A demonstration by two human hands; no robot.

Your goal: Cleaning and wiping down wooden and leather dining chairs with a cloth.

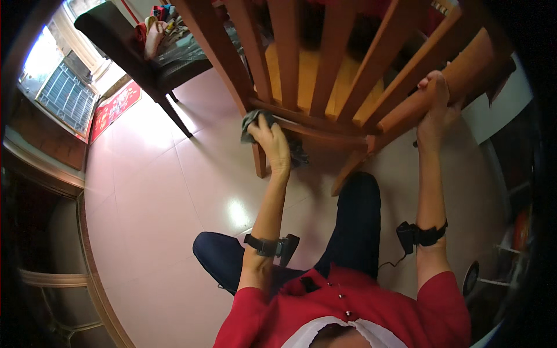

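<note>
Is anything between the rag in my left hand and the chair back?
Nothing visible: the left hand holds the dark cloth right by the lower left corner of the wooden chair back. The right hand grips its right post, away from there.

Worn are a red, short-sleeved top [383,307] with small shiny buttons [348,314] and a white collar [380,334], dark blue trousers [358,226], and black straps [432,236] bearing boxy units [407,236] on both forearms [430,191], a thin cable [394,264] at the right.
</note>
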